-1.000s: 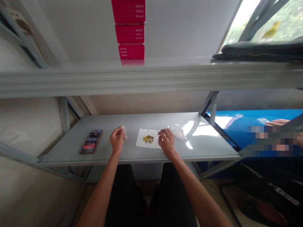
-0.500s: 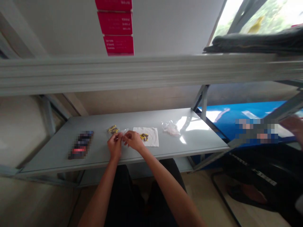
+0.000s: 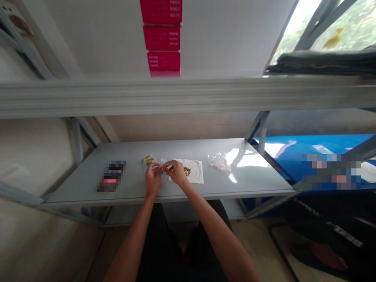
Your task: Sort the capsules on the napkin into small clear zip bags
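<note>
My left hand [image 3: 153, 178] and my right hand [image 3: 175, 172] meet over the grey table, fingertips pinched together on a small clear plastic bag [image 3: 163, 161]. Whether anything is inside that bag is too small to tell. Just right of my right hand, small yellow-and-dark pieces [image 3: 187, 171] lie on a white cloth [image 3: 197, 174], partly hidden by the hand. Beyond my left hand, more yellow-and-dark pieces [image 3: 148, 159] sit in what looks like clear plastic. Farther right is a loose pile of clear plastic bags [image 3: 219, 162].
A blurred dark, flat object [image 3: 111, 176] lies at the table's left. Above runs a shelf edge [image 3: 188, 96], with stacked red boxes [image 3: 163, 38] and folded dark cloth [image 3: 320, 63]. On the right stands a blue table [image 3: 282, 150], with a person in dark clothing below it.
The view has shifted, so everything sits slightly farther right. Both hands stay together at the small bag, fingertips now closer. The other person's arm at the right edge has left the view.
</note>
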### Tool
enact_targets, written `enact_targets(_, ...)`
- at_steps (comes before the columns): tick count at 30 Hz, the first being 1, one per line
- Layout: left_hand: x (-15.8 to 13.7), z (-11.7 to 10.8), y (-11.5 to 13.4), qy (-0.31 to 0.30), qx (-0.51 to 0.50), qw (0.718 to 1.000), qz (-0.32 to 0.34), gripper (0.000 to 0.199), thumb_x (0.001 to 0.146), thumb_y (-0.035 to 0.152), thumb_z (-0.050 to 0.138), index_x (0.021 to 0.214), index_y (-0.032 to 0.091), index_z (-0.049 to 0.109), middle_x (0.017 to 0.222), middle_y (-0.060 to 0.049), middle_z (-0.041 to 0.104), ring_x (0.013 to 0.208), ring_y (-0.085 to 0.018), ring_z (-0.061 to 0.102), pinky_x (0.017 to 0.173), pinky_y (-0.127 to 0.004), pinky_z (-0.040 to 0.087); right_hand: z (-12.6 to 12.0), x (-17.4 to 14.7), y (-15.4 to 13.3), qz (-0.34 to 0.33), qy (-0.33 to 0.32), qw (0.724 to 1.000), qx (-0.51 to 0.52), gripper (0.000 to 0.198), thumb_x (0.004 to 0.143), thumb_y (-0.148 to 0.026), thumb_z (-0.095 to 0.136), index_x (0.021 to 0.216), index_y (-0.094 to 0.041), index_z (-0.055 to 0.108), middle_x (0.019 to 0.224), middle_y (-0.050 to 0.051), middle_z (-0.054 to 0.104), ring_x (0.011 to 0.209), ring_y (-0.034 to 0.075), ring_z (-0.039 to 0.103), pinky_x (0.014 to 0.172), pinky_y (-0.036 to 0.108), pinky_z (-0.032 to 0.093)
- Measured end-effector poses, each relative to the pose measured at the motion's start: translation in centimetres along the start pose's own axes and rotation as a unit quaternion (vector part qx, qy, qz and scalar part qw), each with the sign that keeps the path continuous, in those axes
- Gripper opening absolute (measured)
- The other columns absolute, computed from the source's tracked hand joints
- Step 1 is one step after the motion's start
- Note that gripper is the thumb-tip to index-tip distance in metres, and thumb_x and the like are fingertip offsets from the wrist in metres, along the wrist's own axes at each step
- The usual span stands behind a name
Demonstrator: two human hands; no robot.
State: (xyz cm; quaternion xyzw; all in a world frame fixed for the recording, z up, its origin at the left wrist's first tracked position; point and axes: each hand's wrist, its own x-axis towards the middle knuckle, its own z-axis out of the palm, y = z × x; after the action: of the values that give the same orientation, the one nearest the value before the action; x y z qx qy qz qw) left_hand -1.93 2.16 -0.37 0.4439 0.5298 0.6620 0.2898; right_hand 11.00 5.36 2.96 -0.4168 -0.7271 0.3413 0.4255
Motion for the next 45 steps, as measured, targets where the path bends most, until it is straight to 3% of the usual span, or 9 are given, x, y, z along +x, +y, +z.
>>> enact_targets(5,0.0,0.1,0.2,-0.015,0.013,1.000,0.000,0.034,0.084,0.049,0.071,0.097,0.019,0.065,0.078,-0.006,0.074,0.069,-0.021,0.072,0.065,-0.029,0.056,-0.1,-0.1,-0.4,0.035,0.021,0.999,-0.028,0.006,0.085,-0.021,0.068,0.086,-0.017,0.073,0.083,0.003,0.077,0.067,0.014,0.069,0.064,0.021,0.047)
enact_targets(13,-0.3,0.4,0.8,-0.068,-0.001,0.998,-0.014,0.040,0.079,0.052,0.073,0.092,0.014,0.072,0.089,-0.011,0.078,0.081,-0.025,0.075,0.068,-0.032,0.059,-1.2,-0.6,-2.1,-0.002,-0.058,0.957,-0.284,0.023,0.096,-0.023,0.052,0.097,-0.020,0.074,0.100,0.009,0.075,0.088,0.020,0.070,0.073,0.026,0.045)
enact_targets(19,-0.7,0.4,1.0,-0.049,0.180,0.979,0.084,0.028,0.088,0.041,0.061,0.092,0.017,0.076,0.091,-0.011,0.079,0.077,-0.024,0.075,0.074,-0.034,0.059,-1.6,-1.0,-2.1,-0.001,-0.093,0.937,-0.336,0.029,0.102,-0.027,0.043,0.108,-0.020,0.071,0.105,0.010,0.071,0.091,0.021,0.068,0.076,0.027,0.046)
enact_targets(24,-0.8,0.4,0.6,-0.057,0.234,0.966,0.092,0.026,0.086,0.039,0.059,0.089,0.018,0.075,0.084,-0.009,0.079,0.074,-0.023,0.075,0.072,-0.033,0.057,-1.8,-1.4,-1.9,0.000,-0.104,0.929,-0.355,0.028,0.102,-0.027,0.042,0.108,-0.020,0.068,0.109,0.009,0.070,0.092,0.022,0.069,0.076,0.028,0.047)
enact_targets(31,-1.2,0.5,0.3,0.019,0.334,0.932,0.140,0.016,0.082,0.032,0.062,0.084,0.019,0.071,0.076,-0.008,0.077,0.070,-0.024,0.073,0.073,-0.034,0.053,-2.4,-1.2,-2.7,0.073,-0.025,0.920,-0.383,0.022,0.096,-0.024,0.047,0.107,-0.018,0.066,0.109,0.011,0.070,0.093,0.024,0.070,0.079,0.032,0.049)
enact_targets(37,-1.6,0.5,0.5,-0.005,0.282,0.941,0.188,0.015,0.087,0.033,0.062,0.087,0.021,0.072,0.075,-0.007,0.075,0.061,-0.020,0.066,0.069,-0.031,0.050,-1.8,-0.4,-2.3,0.040,-0.038,0.957,-0.284,0.037,0.093,-0.026,0.057,0.129,-0.022,0.059,0.110,0.009,0.075,0.096,0.023,0.072,0.081,0.030,0.051)
enact_targets(39,-1.7,0.4,0.7,-0.018,0.250,0.949,0.190,0.013,0.086,0.031,0.064,0.089,0.022,0.073,0.077,-0.006,0.074,0.060,-0.019,0.063,0.071,-0.031,0.051,-1.6,0.0,-1.8,0.028,-0.037,0.968,-0.247,0.032,0.093,-0.021,0.054,0.124,-0.022,0.064,0.106,0.009,0.077,0.098,0.022,0.072,0.084,0.030,0.052)
enact_targets(43,-1.4,0.2,0.7,-0.010,0.165,0.972,0.164,0.026,0.088,0.031,0.063,0.111,0.022,0.069,0.108,-0.010,0.073,0.093,-0.023,0.068,0.080,-0.032,0.053,-1.5,0.7,-0.6,0.065,-0.032,0.997,-0.025,0.026,0.088,-0.015,0.050,0.104,-0.020,0.069,0.097,0.007,0.078,0.083,0.018,0.074,0.067,0.024,0.057)
enact_targets(45,-0.9,0.1,0.5,0.032,0.114,0.984,0.131,0.040,0.088,0.036,0.065,0.126,0.022,0.062,0.129,-0.013,0.065,0.115,-0.025,0.063,0.088,-0.033,0.053,-1.8,1.0,0.0,0.090,-0.042,0.985,0.141,0.027,0.083,-0.017,0.051,0.104,-0.019,0.067,0.099,0.005,0.077,0.077,0.016,0.074,0.055,0.021,0.056)
